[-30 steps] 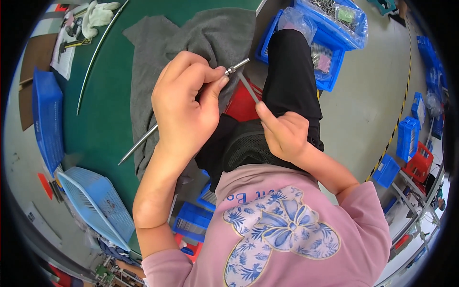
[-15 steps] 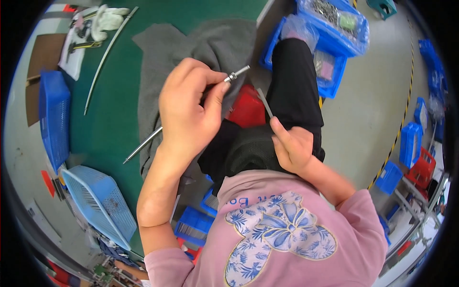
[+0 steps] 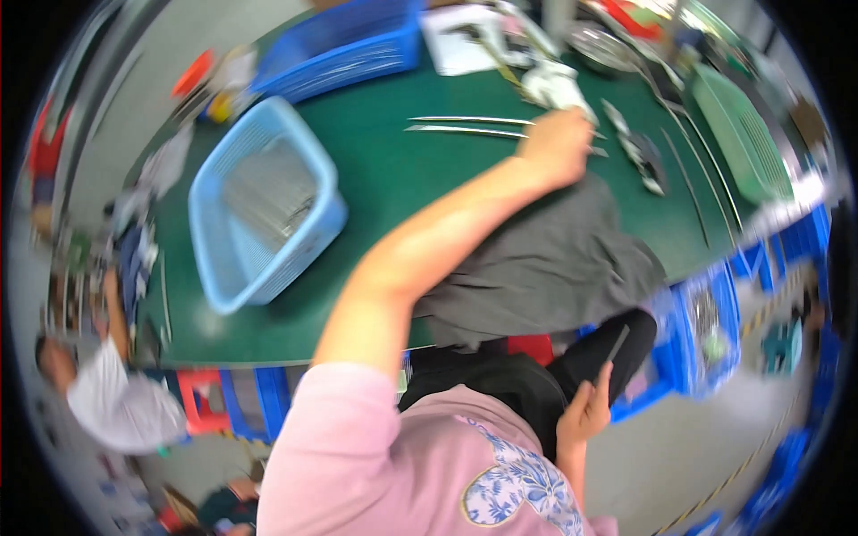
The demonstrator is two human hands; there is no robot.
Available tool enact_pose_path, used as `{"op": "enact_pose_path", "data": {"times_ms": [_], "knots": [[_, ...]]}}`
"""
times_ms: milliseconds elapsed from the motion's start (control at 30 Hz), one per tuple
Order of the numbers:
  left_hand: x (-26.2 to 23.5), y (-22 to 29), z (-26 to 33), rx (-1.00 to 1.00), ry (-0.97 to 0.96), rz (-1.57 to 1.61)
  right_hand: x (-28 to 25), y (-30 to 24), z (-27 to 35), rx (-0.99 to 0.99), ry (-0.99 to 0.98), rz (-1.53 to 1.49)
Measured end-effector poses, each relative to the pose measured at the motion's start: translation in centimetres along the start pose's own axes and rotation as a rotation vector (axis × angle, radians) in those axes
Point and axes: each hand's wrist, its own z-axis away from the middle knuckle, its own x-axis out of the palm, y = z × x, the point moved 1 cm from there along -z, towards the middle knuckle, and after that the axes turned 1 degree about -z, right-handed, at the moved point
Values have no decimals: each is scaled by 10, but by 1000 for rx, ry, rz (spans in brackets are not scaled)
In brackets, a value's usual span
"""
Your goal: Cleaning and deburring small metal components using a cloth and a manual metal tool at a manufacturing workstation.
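Observation:
My left hand point(image 3: 559, 147) reaches across the green table, its fingers closed at two long slim metal rods. The lower metal rod point(image 3: 465, 131) and the upper rod point(image 3: 465, 119) run side by side out to the left, with short ends showing past the hand. Motion blur hides how the fingers sit on them. Down by my thigh, my right hand point(image 3: 585, 411) is closed on a thin grey flat strip point(image 3: 617, 343) that points up. A dark grey cloth point(image 3: 545, 259) lies crumpled beneath my left arm, along the table's near edge.
On the table point(image 3: 375, 188) stands a light-blue basket point(image 3: 331, 214) of thin metal pieces. Behind are a blue crate point(image 3: 349, 62) and white gloves point(image 3: 550, 87). A green basket point(image 3: 742, 134) and more rods lie right. Blue bins point(image 3: 715, 357) stand near my leg. Another person point(image 3: 125, 393) sits left.
My view has swung left over the table. My left hand has carried its metal rod away from my lap to beside the other rod. My right hand still holds the strip.

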Motion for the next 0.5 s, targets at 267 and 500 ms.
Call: {"op": "enact_pose_path", "data": {"times_ms": [267, 500], "knots": [[-150, -32, 38, -259, -69, -239, 1, 21, -2, -7, -94, -54], [-252, -144, 191, -258, -272, -320, 1, 25, -15, 6, -48, -7]]}}
